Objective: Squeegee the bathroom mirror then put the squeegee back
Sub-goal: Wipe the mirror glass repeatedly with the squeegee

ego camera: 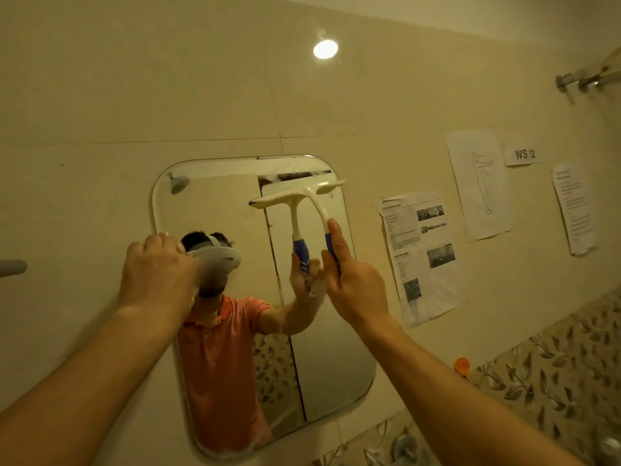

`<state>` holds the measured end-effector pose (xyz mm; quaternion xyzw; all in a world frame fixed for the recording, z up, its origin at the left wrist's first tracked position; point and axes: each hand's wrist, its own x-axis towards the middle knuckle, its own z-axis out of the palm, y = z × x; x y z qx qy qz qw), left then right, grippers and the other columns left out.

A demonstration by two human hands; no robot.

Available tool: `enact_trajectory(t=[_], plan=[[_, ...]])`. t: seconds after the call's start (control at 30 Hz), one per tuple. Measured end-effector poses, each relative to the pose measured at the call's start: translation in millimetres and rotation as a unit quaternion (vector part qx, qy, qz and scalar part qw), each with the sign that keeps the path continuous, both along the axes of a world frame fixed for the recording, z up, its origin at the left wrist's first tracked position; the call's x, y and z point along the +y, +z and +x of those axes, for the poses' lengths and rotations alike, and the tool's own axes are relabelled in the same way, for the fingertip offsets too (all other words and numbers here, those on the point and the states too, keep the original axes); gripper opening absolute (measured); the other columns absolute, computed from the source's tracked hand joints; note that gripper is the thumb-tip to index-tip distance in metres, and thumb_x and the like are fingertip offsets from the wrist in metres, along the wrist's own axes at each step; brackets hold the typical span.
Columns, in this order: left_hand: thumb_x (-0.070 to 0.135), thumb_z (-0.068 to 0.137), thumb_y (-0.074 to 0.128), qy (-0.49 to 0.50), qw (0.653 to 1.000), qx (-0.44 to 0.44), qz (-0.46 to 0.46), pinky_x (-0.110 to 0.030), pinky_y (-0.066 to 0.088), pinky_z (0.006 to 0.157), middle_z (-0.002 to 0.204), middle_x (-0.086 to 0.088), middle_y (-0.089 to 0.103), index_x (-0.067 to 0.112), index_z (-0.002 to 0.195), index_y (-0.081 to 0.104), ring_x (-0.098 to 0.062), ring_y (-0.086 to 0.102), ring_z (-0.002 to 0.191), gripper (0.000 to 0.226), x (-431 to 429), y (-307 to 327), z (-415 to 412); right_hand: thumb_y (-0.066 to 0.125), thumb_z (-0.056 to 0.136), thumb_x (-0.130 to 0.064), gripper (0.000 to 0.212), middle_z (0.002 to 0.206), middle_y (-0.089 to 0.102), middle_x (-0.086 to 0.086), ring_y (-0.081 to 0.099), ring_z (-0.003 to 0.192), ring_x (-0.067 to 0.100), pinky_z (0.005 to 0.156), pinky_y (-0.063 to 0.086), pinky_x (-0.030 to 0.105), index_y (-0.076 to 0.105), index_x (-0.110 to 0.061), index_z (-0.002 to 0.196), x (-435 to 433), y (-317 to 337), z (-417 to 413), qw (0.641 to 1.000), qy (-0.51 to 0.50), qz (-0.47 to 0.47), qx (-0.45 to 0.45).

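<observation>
The mirror (336,348) is a rounded rectangle hung on the tiled wall, tilted in my view. My right hand (356,280) grips the blue handle of a white squeegee (316,200), index finger stretched along its neck. The squeegee's blade presses flat on the glass near the mirror's upper right corner. My left hand (156,275) is a loose fist resting on the mirror's left edge, holding nothing. The glass reflects a person in an orange shirt with a headset, and the squeegee.
Several printed sheets (423,257) and a "WS12" label (524,154) are taped to the wall right of the mirror. A metal fixture (584,80) juts out at the top right. Leaf-patterned tiles (551,381) run below, with an orange hook (462,364) and a tap (403,447).
</observation>
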<state>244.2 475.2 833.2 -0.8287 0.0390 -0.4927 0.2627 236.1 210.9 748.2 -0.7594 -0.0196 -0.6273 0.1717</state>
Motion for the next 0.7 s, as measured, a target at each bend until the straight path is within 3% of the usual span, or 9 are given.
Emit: enact_trajectory(t=[0.17,0.3,0.37,0.5,0.6,0.7], plan=[[0.051,0.092,0.059,-0.008,1.000,0.007,-0.018,-0.033,0.040,0.098,0.141,-0.009,0.046,0.018,0.141,0.049,-0.022,0.047,0.123,0.060,7,-2,7,0.024,0.105,-0.049,0.059,0.055,0.042,-0.009,0.044,0.038,0.010,0.039,0.047,0.030,0.004,-0.032,0.158,-6,50,-2,0.991,-0.010,-0.130,-0.014],[0.050,0.092,0.061,0.014,1.000,0.007,-0.007,-0.035,0.038,0.104,0.150,-0.013,0.039,0.013,0.149,0.039,-0.025,0.044,0.130,0.072,6,-2,9,0.019,0.103,-0.055,0.066,0.057,0.044,-0.006,0.038,0.039,0.006,0.042,0.032,0.020,0.018,-0.023,0.161,-9,77,-1,0.985,-0.046,-0.166,-0.012],[0.050,0.093,0.059,0.018,1.000,0.002,0.003,-0.035,0.039,0.104,0.151,-0.013,0.039,0.016,0.149,0.040,-0.025,0.044,0.130,0.067,5,-2,7,0.014,0.102,-0.058,0.067,0.057,0.041,-0.007,0.038,0.040,0.005,0.043,0.033,0.019,0.011,-0.027,0.161,-8,78,2,0.987,-0.061,-0.149,0.004],[0.050,0.095,0.056,0.019,1.000,0.004,0.014,-0.034,0.039,0.104,0.150,-0.012,0.039,0.021,0.142,0.048,-0.025,0.044,0.131,0.055,3,-1,5,0.008,0.100,-0.063,0.061,0.057,0.041,-0.009,0.048,0.042,0.011,0.046,0.054,0.032,-0.013,-0.042,0.154,-4,66,11,0.993,-0.048,-0.109,0.012],[0.049,0.096,0.056,0.019,1.000,0.005,0.010,-0.034,0.040,0.103,0.148,-0.012,0.041,0.021,0.141,0.049,-0.025,0.045,0.130,0.053,3,-1,6,0.003,0.094,-0.068,0.061,0.060,0.048,-0.003,0.052,0.044,0.013,0.047,0.056,0.034,-0.025,-0.052,0.145,1,60,18,0.997,-0.037,-0.073,0.003],[0.048,0.095,0.057,0.023,1.000,0.008,0.005,-0.034,0.040,0.103,0.149,-0.012,0.039,0.018,0.144,0.044,-0.025,0.045,0.130,0.059,3,-2,7,-0.003,0.093,-0.069,0.061,0.059,0.046,-0.005,0.050,0.044,0.010,0.046,0.054,0.029,-0.024,-0.049,0.147,9,58,21,0.997,-0.039,-0.062,0.011]])
